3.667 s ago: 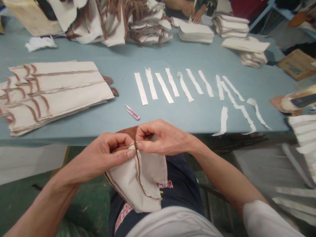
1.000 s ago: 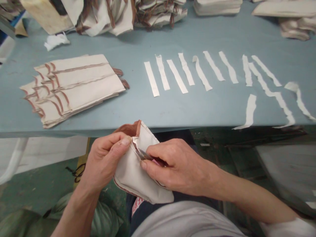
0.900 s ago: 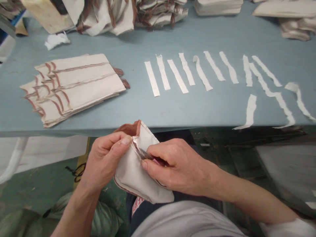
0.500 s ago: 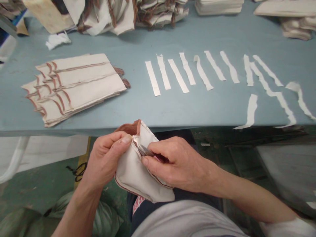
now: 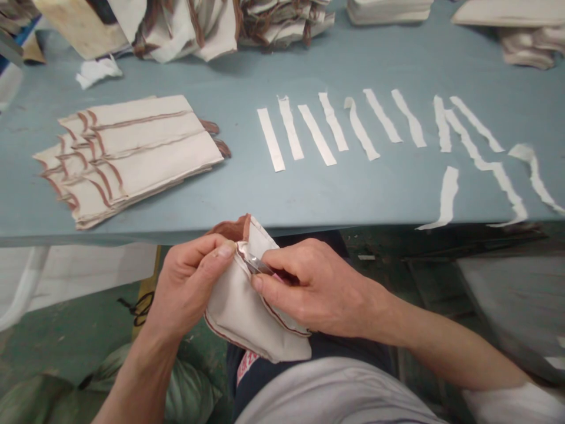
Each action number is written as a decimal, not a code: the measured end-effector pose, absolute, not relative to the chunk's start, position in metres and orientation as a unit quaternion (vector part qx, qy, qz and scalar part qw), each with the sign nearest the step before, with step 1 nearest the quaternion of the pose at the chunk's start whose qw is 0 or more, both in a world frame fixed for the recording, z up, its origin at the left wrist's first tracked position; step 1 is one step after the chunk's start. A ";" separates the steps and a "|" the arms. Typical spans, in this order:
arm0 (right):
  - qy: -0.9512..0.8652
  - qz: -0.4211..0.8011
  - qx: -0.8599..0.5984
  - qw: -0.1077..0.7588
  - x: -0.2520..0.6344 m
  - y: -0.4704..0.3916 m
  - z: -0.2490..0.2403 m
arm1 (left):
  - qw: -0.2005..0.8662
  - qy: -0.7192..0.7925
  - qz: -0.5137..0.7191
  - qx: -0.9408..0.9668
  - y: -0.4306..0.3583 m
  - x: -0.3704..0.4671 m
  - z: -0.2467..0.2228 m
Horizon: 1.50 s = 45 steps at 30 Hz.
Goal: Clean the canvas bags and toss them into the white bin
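Left hand (image 5: 189,282) is closed in a pinch, thumb over fingers, on the upper seam edge of a cream fabric piece (image 5: 247,318). Right hand (image 5: 318,288) is closed around thread snips (image 5: 260,266); the blades project past the thumb and lie along the seam just beside the pinch. A trace of pink handle shows within the grip. Blade opening cannot be determined.

The cream fabric piece is held above the lap, at the near edge of the tabletop (image 5: 309,200). A brown panel (image 5: 232,228) projects at its top, and brown trim follows its lower edge.

Status: the seams in view are sewn, and work with the snips appears to be under way at the upper end of one seam. No finished cut is visible, so the amount remaining on this piece cannot be confirmed. A layered stack of cream pieces (image 5: 163,153) lies to the left; its state of completion cannot be determined. White strips (image 5: 271,141) lie apart from one another, right of the stack.
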State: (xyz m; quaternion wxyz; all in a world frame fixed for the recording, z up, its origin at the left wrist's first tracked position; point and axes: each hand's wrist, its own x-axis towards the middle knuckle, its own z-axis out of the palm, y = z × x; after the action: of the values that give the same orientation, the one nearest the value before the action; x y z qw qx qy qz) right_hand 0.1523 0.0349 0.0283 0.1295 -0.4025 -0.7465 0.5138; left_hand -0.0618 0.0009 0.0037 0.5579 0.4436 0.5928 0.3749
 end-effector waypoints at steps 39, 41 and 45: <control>-0.887 0.116 -0.399 0.200 0.160 0.020 0.010 | 0.373 0.663 0.280 0.586 0.011 -0.034 0.024; -0.881 0.080 -0.395 0.249 0.160 0.018 0.002 | 0.373 0.673 0.284 0.572 0.011 -0.031 0.025; -0.874 0.050 -0.382 0.297 0.158 0.020 -0.007 | 0.384 0.682 0.289 0.551 0.012 -0.025 0.026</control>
State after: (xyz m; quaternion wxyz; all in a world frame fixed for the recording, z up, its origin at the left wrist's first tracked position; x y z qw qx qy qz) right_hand 0.1583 0.0198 -0.0066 0.2967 -0.3817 -0.8739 0.0504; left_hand -0.0247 0.0122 0.0264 0.3843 0.5514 0.6816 0.2894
